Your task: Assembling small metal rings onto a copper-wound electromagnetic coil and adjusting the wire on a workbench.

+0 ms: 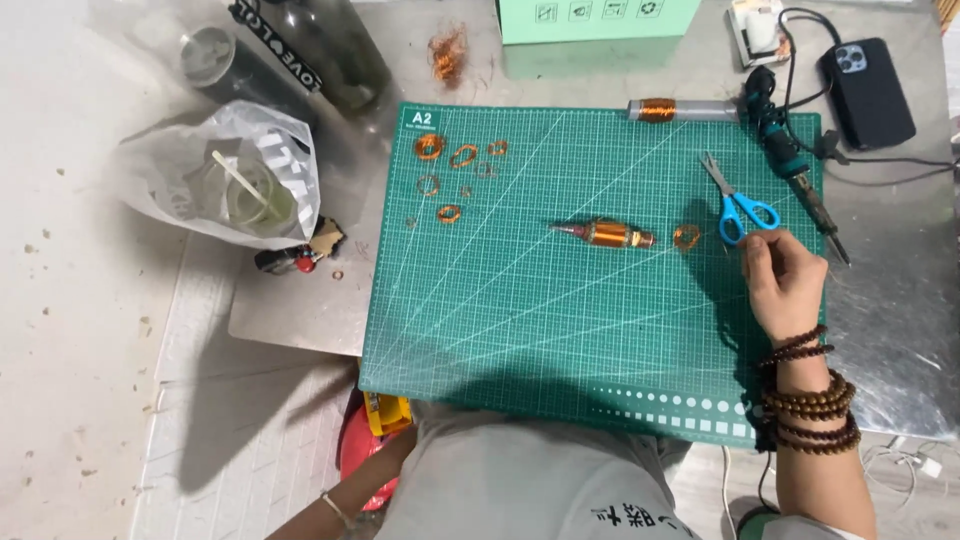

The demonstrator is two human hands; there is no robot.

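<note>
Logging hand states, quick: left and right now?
Left hand: down below the mat, mostly hidden; cannot tell.
Right hand: loosely curled beside the scissors, holding nothing visible.

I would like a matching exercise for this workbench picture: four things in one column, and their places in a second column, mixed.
Things:
1. scissors
2. motor armature
3. phone
4. loose copper coils

Places:
A. middle of the green cutting mat
B. off the mat, at the far right on the metal surface
C. far left part of the mat
D. on the mat, just beyond the right hand

Pairs: 1-D, 2-A, 3-B, 4-C
</note>
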